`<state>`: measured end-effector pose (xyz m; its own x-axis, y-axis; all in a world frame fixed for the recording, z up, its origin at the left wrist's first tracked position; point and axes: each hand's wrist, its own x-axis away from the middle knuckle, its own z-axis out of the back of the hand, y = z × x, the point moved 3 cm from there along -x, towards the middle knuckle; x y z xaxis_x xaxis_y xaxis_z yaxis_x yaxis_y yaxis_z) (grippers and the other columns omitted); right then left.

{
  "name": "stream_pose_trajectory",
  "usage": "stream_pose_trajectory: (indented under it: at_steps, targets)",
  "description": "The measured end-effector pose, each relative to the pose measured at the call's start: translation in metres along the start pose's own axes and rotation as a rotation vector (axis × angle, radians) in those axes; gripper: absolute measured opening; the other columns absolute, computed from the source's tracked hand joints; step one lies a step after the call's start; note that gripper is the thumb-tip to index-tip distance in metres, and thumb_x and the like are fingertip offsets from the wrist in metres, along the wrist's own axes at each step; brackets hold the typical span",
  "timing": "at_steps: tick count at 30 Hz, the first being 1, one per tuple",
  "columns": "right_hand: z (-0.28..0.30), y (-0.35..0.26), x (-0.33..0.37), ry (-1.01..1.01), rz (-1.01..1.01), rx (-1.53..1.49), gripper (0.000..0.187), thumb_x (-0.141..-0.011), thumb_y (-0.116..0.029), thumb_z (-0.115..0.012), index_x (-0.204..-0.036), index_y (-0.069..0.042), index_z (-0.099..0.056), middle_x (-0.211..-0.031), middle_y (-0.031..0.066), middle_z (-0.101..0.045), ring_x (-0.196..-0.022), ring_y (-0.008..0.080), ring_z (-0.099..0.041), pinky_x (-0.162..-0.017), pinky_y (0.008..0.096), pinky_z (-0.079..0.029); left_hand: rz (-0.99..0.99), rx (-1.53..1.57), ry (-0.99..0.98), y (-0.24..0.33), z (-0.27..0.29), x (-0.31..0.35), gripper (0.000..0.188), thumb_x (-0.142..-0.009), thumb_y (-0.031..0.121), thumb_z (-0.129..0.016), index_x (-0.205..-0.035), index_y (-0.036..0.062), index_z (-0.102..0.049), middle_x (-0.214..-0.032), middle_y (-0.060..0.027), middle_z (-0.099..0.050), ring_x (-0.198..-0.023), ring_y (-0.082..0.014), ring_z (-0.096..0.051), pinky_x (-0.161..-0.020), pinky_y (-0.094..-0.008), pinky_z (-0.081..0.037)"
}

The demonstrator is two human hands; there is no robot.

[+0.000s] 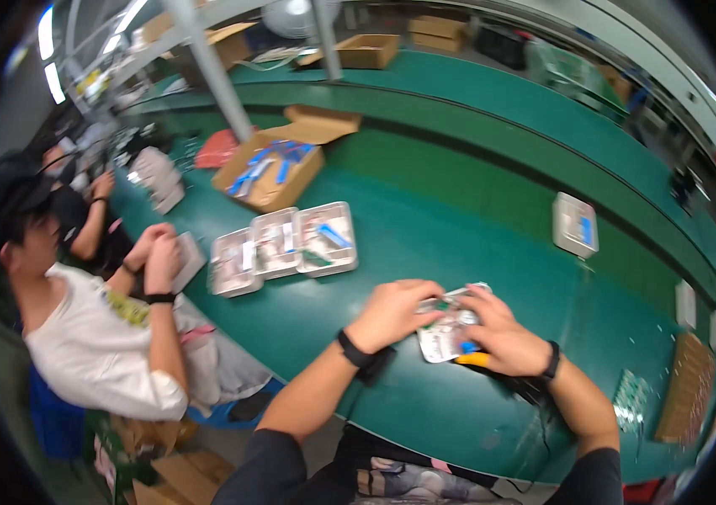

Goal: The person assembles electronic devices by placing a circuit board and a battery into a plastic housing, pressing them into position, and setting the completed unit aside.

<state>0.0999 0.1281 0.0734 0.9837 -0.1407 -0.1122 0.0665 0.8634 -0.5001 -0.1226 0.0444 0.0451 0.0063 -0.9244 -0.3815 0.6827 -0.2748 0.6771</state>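
Note:
In front of me a small white tray (438,347) holds jumbled small parts, partly hidden by my hands and blurred. My left hand (392,313) reaches over its left side, fingers bent together at a greenish piece (431,306) too unclear to name. From the right, my right hand (505,337) curls its fingers down over the parts; what they grip is hidden. A blue bit (469,346) shows in the tray below those fingers. Beside the right palm a yellow-orange piece (473,359) sticks out at the tray's edge.
Three white trays of parts (278,244) stand left on the green table (425,244), below an open cardboard box (278,181) of blue pieces. Another filled tray (575,225) is far right. A co-worker (106,328) sits left. A brown board (684,387) lies right.

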Motion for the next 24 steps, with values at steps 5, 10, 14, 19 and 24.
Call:
stream_pose_trajectory:
  at_steps: [5, 10, 14, 19, 24]
  targets:
    - [0.02, -0.001, 0.003, 0.061, -0.047, -0.261, 0.031, -0.089, -0.008, -0.08, -0.118, -0.011, -0.071, -0.146, 0.015, -0.059, -0.146, 0.0421, -0.048, -0.125, 0.0593, -0.032, 0.055, -0.186, -0.047, 0.01, 0.0, 0.004, 0.026, -0.088, 0.025, -0.085, -0.104, 0.0065, -0.074, -0.108, -0.0096, -0.077, -0.092, -0.034, -0.075, -0.08, -0.0401, -0.062]
    - [0.022, 0.018, 0.012, 0.095, -0.272, -0.447, 0.027, -0.097, -0.009, -0.073, -0.123, -0.008, -0.069, -0.131, 0.0121, -0.069, -0.127, 0.0318, -0.064, -0.117, 0.0495, -0.044, 0.082, -0.09, -0.03, 0.013, -0.002, 0.005, 0.022, -0.091, 0.022, -0.083, -0.101, 0.0042, -0.076, -0.114, -0.0116, -0.076, -0.097, -0.03, -0.074, -0.083, -0.039, -0.06]
    - [0.032, 0.032, 0.007, 0.358, -0.316, -0.351, 0.026, -0.099, -0.008, -0.07, -0.125, -0.005, -0.068, -0.121, 0.0136, -0.072, -0.113, 0.031, -0.071, -0.103, 0.0421, -0.053, 0.203, 0.2, -0.024, -0.006, -0.01, 0.001, 0.019, -0.094, 0.02, -0.081, -0.099, 0.0014, -0.078, -0.118, -0.0127, -0.076, -0.103, -0.0249, -0.073, -0.087, -0.0369, -0.058]
    - [0.019, 0.066, 0.005, 0.274, -0.182, 0.003, 0.038, -0.096, -0.002, -0.068, -0.134, -0.008, -0.069, -0.125, 0.0135, -0.07, -0.115, 0.0353, -0.068, -0.101, 0.0418, -0.054, 0.297, 0.368, -0.071, -0.013, -0.016, 0.004, 0.017, -0.1, 0.017, -0.076, -0.098, 0.0009, -0.079, -0.126, -0.0108, -0.075, -0.115, -0.0234, -0.068, -0.097, -0.0352, -0.053]
    - [0.028, 0.025, -0.001, 0.39, 0.077, -0.021, 0.037, -0.091, -0.002, -0.072, -0.127, -0.008, -0.073, -0.133, 0.0107, -0.069, -0.121, 0.0337, -0.067, -0.107, 0.0438, -0.051, 0.255, 0.371, -0.083, -0.011, -0.026, 0.004, 0.019, -0.1, 0.021, -0.076, -0.097, 0.0022, -0.081, -0.128, -0.0083, -0.075, -0.124, -0.03, -0.062, -0.102, -0.041, -0.051]
